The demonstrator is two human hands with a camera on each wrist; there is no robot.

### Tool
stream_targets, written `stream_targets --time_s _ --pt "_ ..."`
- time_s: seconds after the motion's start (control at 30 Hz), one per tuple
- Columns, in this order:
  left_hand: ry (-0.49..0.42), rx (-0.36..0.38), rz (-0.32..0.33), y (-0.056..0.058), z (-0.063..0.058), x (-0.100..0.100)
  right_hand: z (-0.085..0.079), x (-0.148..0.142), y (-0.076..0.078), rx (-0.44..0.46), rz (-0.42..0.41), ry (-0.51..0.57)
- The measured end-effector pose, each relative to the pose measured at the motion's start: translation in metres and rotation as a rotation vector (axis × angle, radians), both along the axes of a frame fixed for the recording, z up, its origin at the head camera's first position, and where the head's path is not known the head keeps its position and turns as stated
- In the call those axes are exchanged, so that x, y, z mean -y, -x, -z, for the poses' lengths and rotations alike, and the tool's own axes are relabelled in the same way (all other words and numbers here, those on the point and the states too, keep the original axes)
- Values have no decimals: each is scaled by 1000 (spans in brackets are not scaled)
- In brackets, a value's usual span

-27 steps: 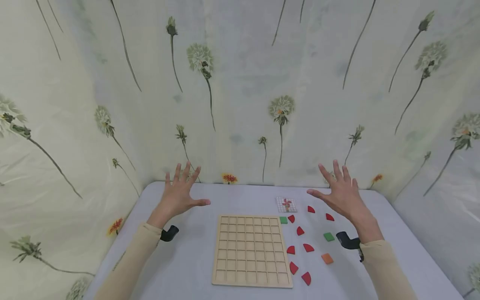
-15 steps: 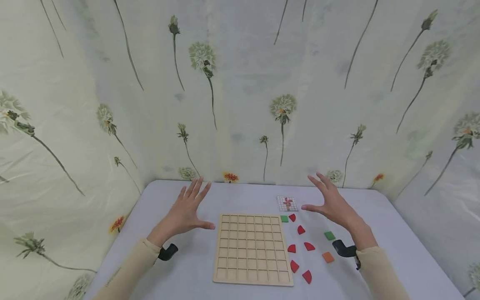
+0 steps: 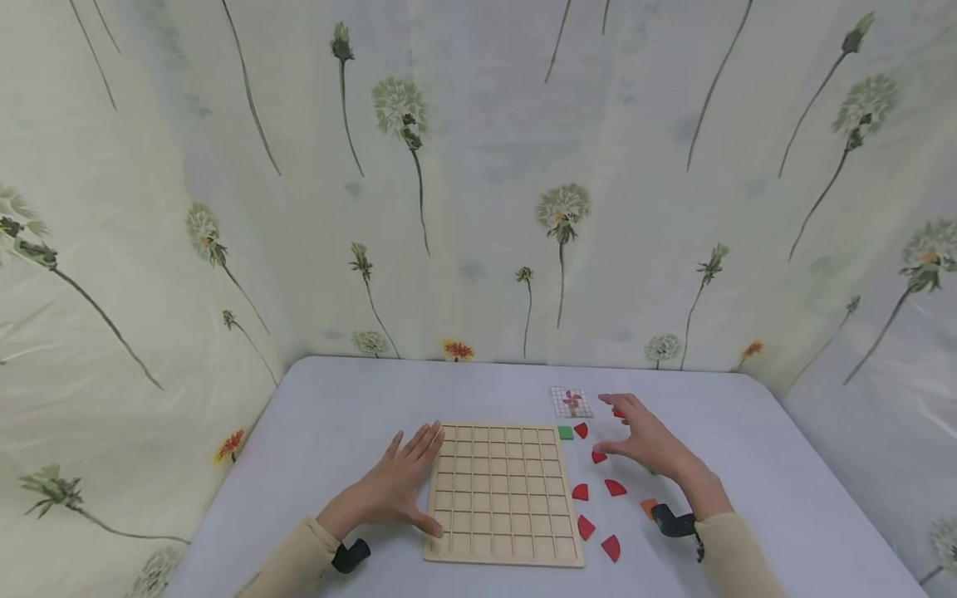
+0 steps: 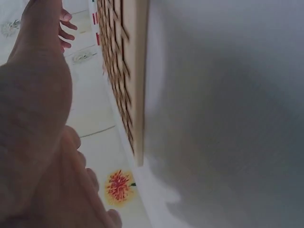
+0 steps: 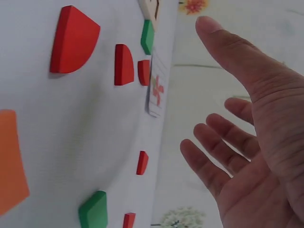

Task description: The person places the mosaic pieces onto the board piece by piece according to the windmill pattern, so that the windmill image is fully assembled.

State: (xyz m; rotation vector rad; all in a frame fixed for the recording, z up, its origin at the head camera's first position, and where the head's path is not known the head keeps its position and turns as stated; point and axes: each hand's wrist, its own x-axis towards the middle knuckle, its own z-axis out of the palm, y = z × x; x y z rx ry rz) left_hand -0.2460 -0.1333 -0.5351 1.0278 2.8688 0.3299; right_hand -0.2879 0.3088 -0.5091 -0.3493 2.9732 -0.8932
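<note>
My left hand (image 3: 396,483) is at the left edge of a wooden grid board (image 3: 505,561), its fingers extended and thumb apart, fingertips overlapping the frame in the head view. The left wrist view shows that hand (image 4: 69,190) beside the board's raised side (image 4: 139,85). To the right of the board, my right hand (image 3: 649,440) hovers above scattered red quarter-circle pieces (image 3: 611,547), thumb and fingers spread wide and nothing between them. Below the hand (image 5: 247,175), the right wrist view has a red piece (image 5: 75,42) and a green piece (image 5: 94,211) lying on the table.
A small card (image 3: 571,404) printed with a red flower-like pattern on a grid lies behind the board. A green square (image 3: 565,433) sits by the board's far right corner. An orange square (image 3: 648,507) is partly hidden by the right wrist's camera. A floral curtain (image 3: 478,208) hangs behind the table.
Both hands have come down from raised, spread poses. The left moved right to the board's edge; the right lowered and shifted left over the red pieces. Board and pieces stay put.
</note>
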Motion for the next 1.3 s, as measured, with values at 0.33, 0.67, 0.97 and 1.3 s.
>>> stream_targets --time_s 0.33,0.67,0.97,1.3 --pt "43 139 34 -20 13 -4 25 1 0 88 39 -25" --pt "62 166 -3 -28 13 -6 32 3 1 108 25 -56" --pt "53 164 -23 -29 11 -10 31 5 0 85 -4 -80" --pt "10 201 -56 -13 14 -16 30 7 4 73 -41 -58"
